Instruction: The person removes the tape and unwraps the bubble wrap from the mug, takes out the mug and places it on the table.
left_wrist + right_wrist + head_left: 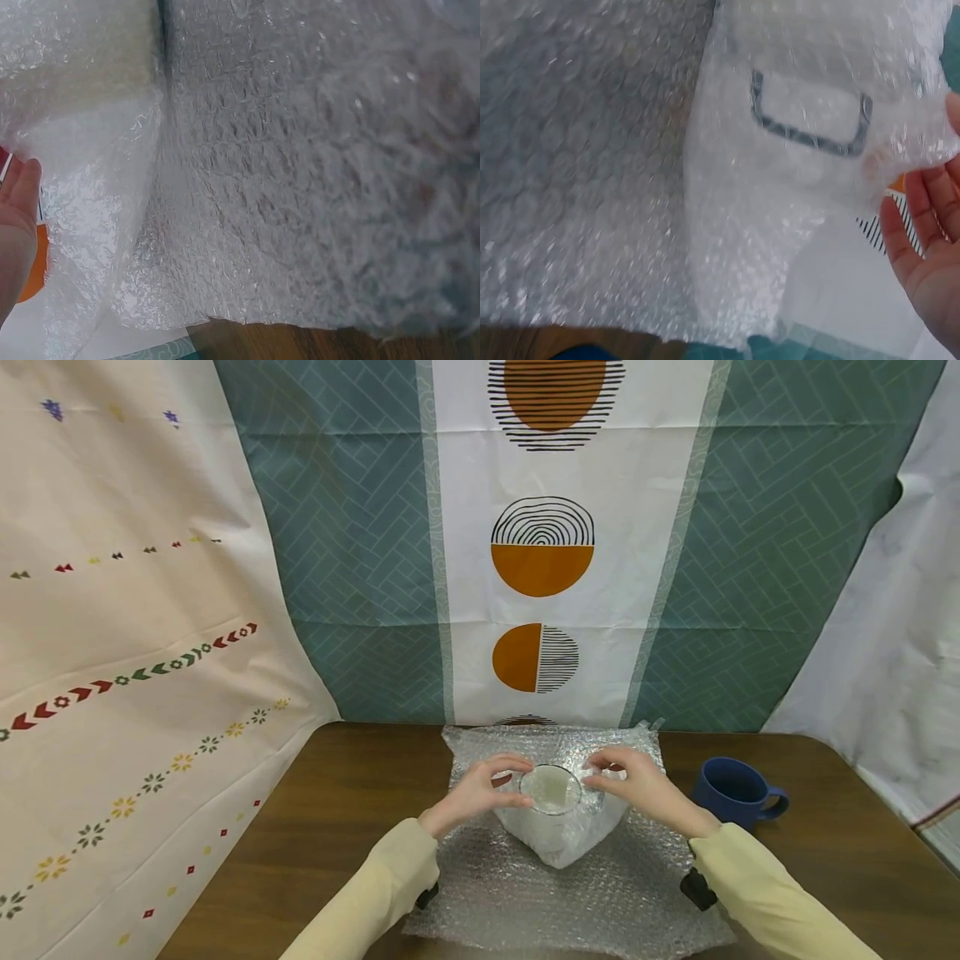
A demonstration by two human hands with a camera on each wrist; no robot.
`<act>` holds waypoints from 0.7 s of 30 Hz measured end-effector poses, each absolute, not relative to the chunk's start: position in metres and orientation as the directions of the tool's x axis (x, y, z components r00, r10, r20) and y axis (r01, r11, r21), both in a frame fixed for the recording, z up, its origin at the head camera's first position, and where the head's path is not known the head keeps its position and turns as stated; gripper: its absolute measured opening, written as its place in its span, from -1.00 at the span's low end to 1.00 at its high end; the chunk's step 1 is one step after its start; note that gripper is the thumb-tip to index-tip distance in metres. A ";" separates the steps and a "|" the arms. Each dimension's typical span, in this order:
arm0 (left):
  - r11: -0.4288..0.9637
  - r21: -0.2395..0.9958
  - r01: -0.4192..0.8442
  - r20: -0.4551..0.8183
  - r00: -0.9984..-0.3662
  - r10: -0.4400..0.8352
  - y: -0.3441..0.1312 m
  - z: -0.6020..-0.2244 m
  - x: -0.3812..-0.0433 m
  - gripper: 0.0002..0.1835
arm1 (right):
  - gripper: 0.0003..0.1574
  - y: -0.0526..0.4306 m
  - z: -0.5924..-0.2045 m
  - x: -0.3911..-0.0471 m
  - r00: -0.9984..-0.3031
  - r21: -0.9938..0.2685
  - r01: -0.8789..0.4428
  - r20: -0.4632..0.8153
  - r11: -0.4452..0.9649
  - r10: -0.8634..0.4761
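A clear drinking glass [551, 789] stands mouth up in the middle, with bubble wrap [558, 839] drawn up about its sides. At the glass's left rim, my left hand [480, 789] has thumb and fingers curled on the wrap's edge; its fingertips show at the border of the left wrist view. Over on the right, my right hand [637, 783] pinches a raised part of the wrap beside the rim. A dark U-shaped outline [810, 141] shows through the wrap in the right wrist view. Most of the glass's body is hidden.
More of the bubble wrap sheet lies spread on the brown wooden table [352, 810]. A blue mug [731, 793] stands close behind my right forearm, handle to the right. Patterned cloth [360, 543] hangs at the back and along both sides.
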State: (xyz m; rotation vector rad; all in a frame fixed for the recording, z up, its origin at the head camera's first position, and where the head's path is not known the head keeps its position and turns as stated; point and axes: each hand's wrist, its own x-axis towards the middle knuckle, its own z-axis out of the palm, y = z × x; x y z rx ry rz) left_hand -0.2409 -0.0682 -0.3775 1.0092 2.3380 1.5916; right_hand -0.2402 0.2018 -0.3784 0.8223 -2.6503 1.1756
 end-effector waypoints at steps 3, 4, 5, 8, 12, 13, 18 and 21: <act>0.213 0.868 0.448 0.250 -0.766 0.592 -0.068 -0.378 -0.242 -0.53 | -0.69 0.209 -0.377 -0.237 -0.840 -0.659 -0.529 0.317 0.534 -0.441; 0.215 0.868 0.447 0.249 -0.768 0.590 -0.068 -0.377 -0.242 -0.53 | -0.72 0.212 -0.377 -0.236 -0.835 -0.660 -0.534 0.316 0.529 -0.450; 0.217 0.869 0.445 0.248 -0.770 0.588 -0.067 -0.377 -0.242 -0.54 | -0.75 0.214 -0.377 -0.236 -0.830 -0.659 -0.540 0.314 0.524 -0.461; 0.226 0.868 0.442 0.241 -0.773 0.586 -0.067 -0.378 -0.243 -0.54 | -0.79 0.219 -0.378 -0.234 -0.822 -0.658 -0.546 0.302 0.519 -0.482; 0.227 0.865 0.447 0.241 -0.768 0.594 -0.067 -0.378 -0.243 -0.55 | -0.80 0.228 -0.378 -0.230 -0.827 -0.669 -0.526 0.257 0.525 -0.500; 0.227 0.865 0.448 0.240 -0.766 0.596 -0.067 -0.377 -0.243 -0.54 | -0.78 0.230 -0.378 -0.228 -0.827 -0.672 -0.520 0.244 0.527 -0.506; 0.233 0.859 0.456 0.242 -0.763 0.600 -0.068 -0.376 -0.243 -0.54 | -0.75 0.240 -0.377 -0.222 -0.815 -0.685 -0.525 0.233 0.505 -0.531; 0.236 0.853 0.466 0.247 -0.759 0.603 -0.068 -0.376 -0.244 -0.54 | -0.77 0.245 -0.377 -0.220 -0.813 -0.689 -0.525 0.234 0.499 -0.533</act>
